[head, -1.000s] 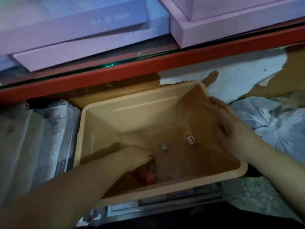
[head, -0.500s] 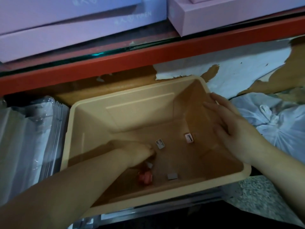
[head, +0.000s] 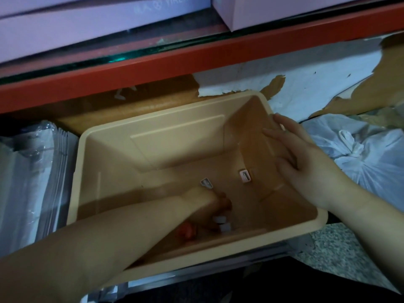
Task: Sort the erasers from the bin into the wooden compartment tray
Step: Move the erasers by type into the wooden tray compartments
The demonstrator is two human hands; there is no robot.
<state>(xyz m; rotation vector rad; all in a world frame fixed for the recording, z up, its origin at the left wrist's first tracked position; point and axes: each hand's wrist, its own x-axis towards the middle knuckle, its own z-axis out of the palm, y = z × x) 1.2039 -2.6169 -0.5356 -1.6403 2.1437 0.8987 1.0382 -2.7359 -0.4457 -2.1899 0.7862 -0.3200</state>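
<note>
A beige plastic bin [head: 153,136] sits on a low shelf. Small erasers lie on its floor: a grey-white one [head: 206,183], a pink one [head: 244,176], a white one [head: 225,227] and a red-orange one [head: 185,231]. My left hand [head: 205,203] reaches down to the floor among the near erasers, fingers curled downward and blurred. A white eraser [head: 218,219] lies right at its fingertips; whether it is held is unclear. My right hand [head: 303,162] rests with straight fingers on the bin's right wall and rim. No wooden tray is in view.
A red shelf beam [head: 196,60] runs above the bin, with lilac boxes [head: 87,25] on top. Clear plastic packets [head: 32,182] stand left of the bin. A knotted white plastic bag [head: 360,158] lies to the right on torn paper.
My left hand has slid toward the bin's near side, over the white and red erasers. My right hand stays on the right wall. The view has shifted slightly.
</note>
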